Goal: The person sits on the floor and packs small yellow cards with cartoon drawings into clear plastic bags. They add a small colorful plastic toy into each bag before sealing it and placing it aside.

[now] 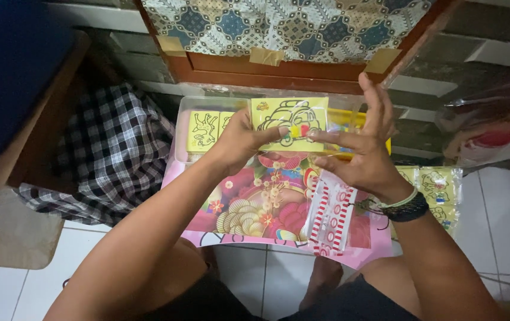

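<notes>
Holding a yellow picture card (290, 119) up between both hands, we grip its lower left edge with our left hand (240, 139), while our right hand (359, 157) pinches its lower right edge, the other fingers spread. It hangs above a clear plastic tray (184, 128) of similar yellow cards (204, 131) and a pink flowered board (261, 208). A red-and-white striped packet (329, 217) lies just beneath our right wrist.
</notes>
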